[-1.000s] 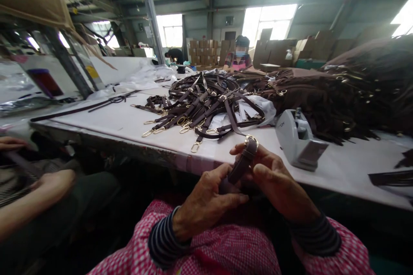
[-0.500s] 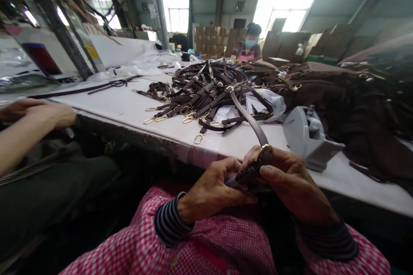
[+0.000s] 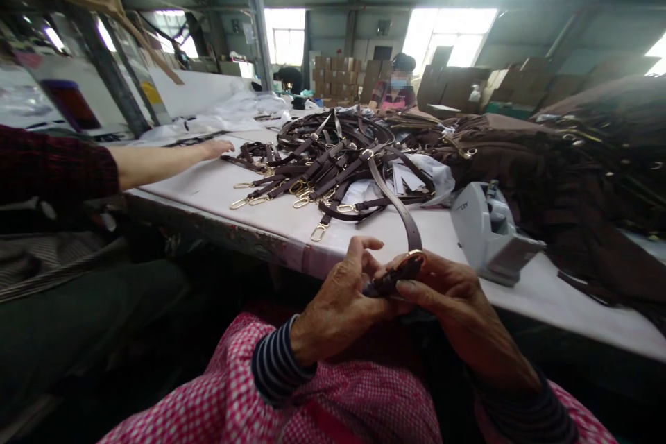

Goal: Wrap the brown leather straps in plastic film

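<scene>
A dark brown leather strap (image 3: 398, 205) runs from the pile on the table down to my hands. Its gold buckle (image 3: 416, 255) lies at the fingers of my right hand (image 3: 458, 298), which is closed round the strap with the thumb on top. My left hand (image 3: 338, 305) holds the strap's lower part from the other side, its index finger lifted and bent above it. The lower end is partly hidden between my palms. Beyond my hands lies a heap of brown straps (image 3: 333, 159) with gold clasps, several of them pointing toward me.
A grey-white tape dispenser (image 3: 489, 232) stands right of my hands on the white table (image 3: 208, 187). Dark brown fabric (image 3: 567, 173) is piled behind it. From the left, a co-worker's arm (image 3: 161, 163) reaches over the table. Another person (image 3: 398, 87) sits across, before stacked cartons (image 3: 336, 76).
My left index finger has risen off the strap, while both hands still hold it. The co-worker's arm on the left has stretched forward to the straps.
</scene>
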